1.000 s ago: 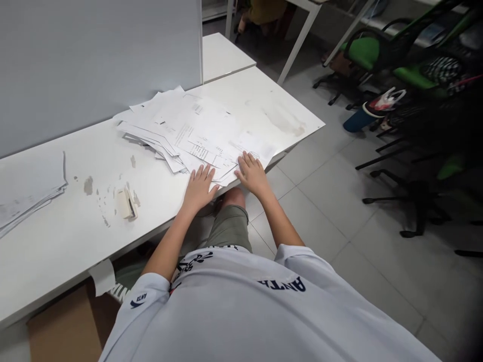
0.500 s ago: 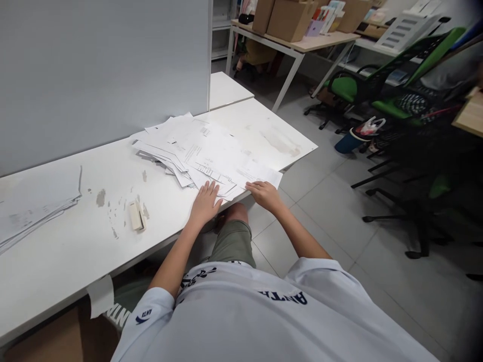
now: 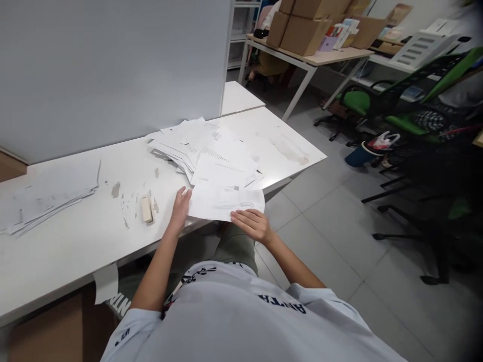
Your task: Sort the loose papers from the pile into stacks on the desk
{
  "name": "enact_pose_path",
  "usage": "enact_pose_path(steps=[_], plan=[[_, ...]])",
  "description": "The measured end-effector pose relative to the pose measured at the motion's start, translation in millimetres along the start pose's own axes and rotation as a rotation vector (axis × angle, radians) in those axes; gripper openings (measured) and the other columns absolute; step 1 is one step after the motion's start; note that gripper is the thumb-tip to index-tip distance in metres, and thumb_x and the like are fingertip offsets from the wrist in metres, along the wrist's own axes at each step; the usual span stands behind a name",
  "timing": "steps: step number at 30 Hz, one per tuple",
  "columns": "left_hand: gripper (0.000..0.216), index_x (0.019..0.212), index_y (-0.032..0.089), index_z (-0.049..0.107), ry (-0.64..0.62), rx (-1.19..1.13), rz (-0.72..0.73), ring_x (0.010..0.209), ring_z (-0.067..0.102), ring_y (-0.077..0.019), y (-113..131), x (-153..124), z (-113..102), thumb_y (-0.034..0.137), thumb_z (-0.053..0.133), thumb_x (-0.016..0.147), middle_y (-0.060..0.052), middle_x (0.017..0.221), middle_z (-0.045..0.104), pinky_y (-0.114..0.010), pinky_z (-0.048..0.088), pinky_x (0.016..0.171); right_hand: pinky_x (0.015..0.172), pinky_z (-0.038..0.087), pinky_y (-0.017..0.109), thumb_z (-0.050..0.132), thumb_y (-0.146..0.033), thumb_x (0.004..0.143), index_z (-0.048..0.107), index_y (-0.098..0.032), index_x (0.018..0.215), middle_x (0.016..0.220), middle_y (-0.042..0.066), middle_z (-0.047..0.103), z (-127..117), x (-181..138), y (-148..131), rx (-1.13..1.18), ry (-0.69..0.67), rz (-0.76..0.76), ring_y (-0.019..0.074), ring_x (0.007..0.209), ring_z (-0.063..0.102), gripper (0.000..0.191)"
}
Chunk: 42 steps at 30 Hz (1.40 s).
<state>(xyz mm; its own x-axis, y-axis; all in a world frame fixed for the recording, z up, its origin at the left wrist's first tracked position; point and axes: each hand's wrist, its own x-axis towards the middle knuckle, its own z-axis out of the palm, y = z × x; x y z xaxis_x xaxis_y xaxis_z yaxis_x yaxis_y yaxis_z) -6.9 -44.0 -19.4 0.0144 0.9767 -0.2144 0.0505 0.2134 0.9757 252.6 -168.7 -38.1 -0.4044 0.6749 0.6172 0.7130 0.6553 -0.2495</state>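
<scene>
Printed sheet (image 3: 211, 198) at the near side of the loose paper pile (image 3: 234, 151), bowed, partly overhanging the edge of the white table (image 3: 109, 256); the person's right hand (image 3: 253, 224) holds its near edge, fingers on top. Left hand (image 3: 181, 208) at the sheet's left edge, fingers slightly curled, grip or mere contact cannot be told. Left of the pile: cream stapler (image 3: 147, 209), then, farther left, a flatter paper stack (image 3: 56, 193).

The sheet (image 3: 215, 198) is smooth, matt paper; the table (image 3: 75, 246) looks smooth and faintly glossy — dull blotches (image 3: 115, 189) aside. The stapler (image 3: 146, 209) looks plastic, the shirt (image 3: 241, 322) cloth, the boxes (image 3: 305, 37) matt cardboard.
</scene>
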Motion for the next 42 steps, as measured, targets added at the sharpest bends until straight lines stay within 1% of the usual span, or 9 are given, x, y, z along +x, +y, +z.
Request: enact_pose_path(steps=[5, 13, 17, 20, 26, 29, 32, 35, 42], plan=[[0.058, 0.126, 0.016, 0.059, -0.075, 0.043, -0.072, 0.114, 0.065, -0.0300, -2, -26, -32, 0.045, 0.073, 0.078, -0.018, 0.130, 0.064, -0.043, 0.053, 0.097, 0.095, 0.060, 0.038, 0.046, -0.019, 0.101, 0.067, -0.032, 0.124, 0.129, 0.001, 0.067, 26, 22, -12, 0.089, -0.170, -0.133, 0.0182, 0.118, 0.067, 0.034], [0.040, 0.110, 0.018, 0.065, 0.211, 0.287, 0.016, 0.113, 0.066, -0.0322, -21, -64, -56, 0.037, 0.073, 0.076, -0.014, 0.117, 0.071, -0.048, 0.049, 0.102, 0.120, 0.035, 0.045, 0.040, -0.009, 0.090, 0.039, -0.018, 0.152, 0.157, 0.009, 0.040, 62, 43, -27, 0.118, -0.532, -0.235, 0.0204, 0.148, 0.036, 0.063], [0.034, 0.105, 0.018, 0.068, 0.246, 0.337, 0.065, 0.107, 0.068, -0.0336, -18, -66, -55, 0.035, 0.072, 0.075, -0.014, 0.111, 0.072, -0.050, 0.051, 0.098, 0.122, 0.029, 0.048, 0.042, -0.012, 0.088, 0.034, -0.012, 0.154, 0.158, 0.012, 0.039, 62, 49, -39, 0.197, -0.562, -0.249, 0.0228, 0.148, 0.034, 0.067], [0.030, 0.100, 0.017, 0.071, 0.305, 0.346, 0.131, 0.105, 0.068, -0.0333, -14, -68, -59, 0.038, 0.068, 0.078, -0.013, 0.105, 0.074, -0.050, 0.051, 0.098, 0.124, 0.025, 0.050, 0.040, -0.017, 0.093, 0.036, -0.020, 0.153, 0.155, 0.009, 0.045, 57, 47, -44, 0.218, -0.421, -0.125, 0.0219, 0.147, 0.037, 0.060], [0.045, 0.103, 0.016, 0.071, 0.375, 0.113, 0.265, 0.108, 0.067, -0.0304, -24, -68, -64, 0.055, 0.067, 0.079, -0.010, 0.102, 0.075, -0.044, 0.055, 0.096, 0.119, 0.030, 0.057, 0.053, -0.050, 0.093, 0.016, -0.027, 0.158, 0.166, 0.014, 0.019, 58, 62, -13, 0.265, 0.191, 0.612, 0.0295, 0.154, 0.017, 0.078], [0.051, 0.104, 0.015, 0.070, 0.357, 0.011, 0.309, 0.111, 0.066, -0.0290, -27, -67, -59, 0.060, 0.064, 0.080, -0.011, 0.104, 0.074, -0.042, 0.054, 0.098, 0.110, 0.044, 0.051, 0.058, -0.058, 0.088, 0.009, -0.024, 0.158, 0.154, 0.018, 0.041, 60, 87, 10, 0.539, 0.283, 0.635, 0.0295, 0.143, 0.042, 0.092], [0.050, 0.112, 0.017, 0.066, 0.265, 0.105, 0.401, 0.121, 0.061, -0.0284, -20, -73, -59, 0.058, 0.062, 0.084, -0.012, 0.117, 0.069, -0.041, 0.049, 0.105, 0.093, 0.055, 0.046, 0.055, -0.056, 0.090, 0.036, -0.024, 0.149, 0.120, 0.013, 0.067, 59, 107, 15, 0.760, 0.368, 0.610, 0.0267, 0.109, 0.065, 0.070], [0.044, 0.117, 0.020, 0.057, 0.333, 0.251, 0.587, 0.124, 0.058, -0.0269, -10, -81, -64, 0.050, 0.063, 0.086, -0.014, 0.123, 0.063, -0.041, 0.045, 0.109, 0.087, 0.057, 0.043, 0.059, -0.053, 0.088, 0.059, -0.024, 0.125, 0.110, 0.011, 0.069, 62, 113, 2, 0.811, 0.497, 0.624, 0.0258, 0.098, 0.066, 0.047], [0.040, 0.111, 0.022, 0.044, 0.405, 0.234, 0.604, 0.104, 0.062, -0.0222, -11, -71, -77, 0.045, 0.063, 0.084, -0.009, 0.104, 0.057, -0.037, 0.051, 0.094, 0.085, 0.057, 0.043, 0.059, -0.049, 0.086, 0.059, -0.022, 0.116, 0.103, 0.011, 0.069, 86, 107, -23, 0.833, 0.617, 0.697, 0.0252, 0.095, 0.067, 0.040]])
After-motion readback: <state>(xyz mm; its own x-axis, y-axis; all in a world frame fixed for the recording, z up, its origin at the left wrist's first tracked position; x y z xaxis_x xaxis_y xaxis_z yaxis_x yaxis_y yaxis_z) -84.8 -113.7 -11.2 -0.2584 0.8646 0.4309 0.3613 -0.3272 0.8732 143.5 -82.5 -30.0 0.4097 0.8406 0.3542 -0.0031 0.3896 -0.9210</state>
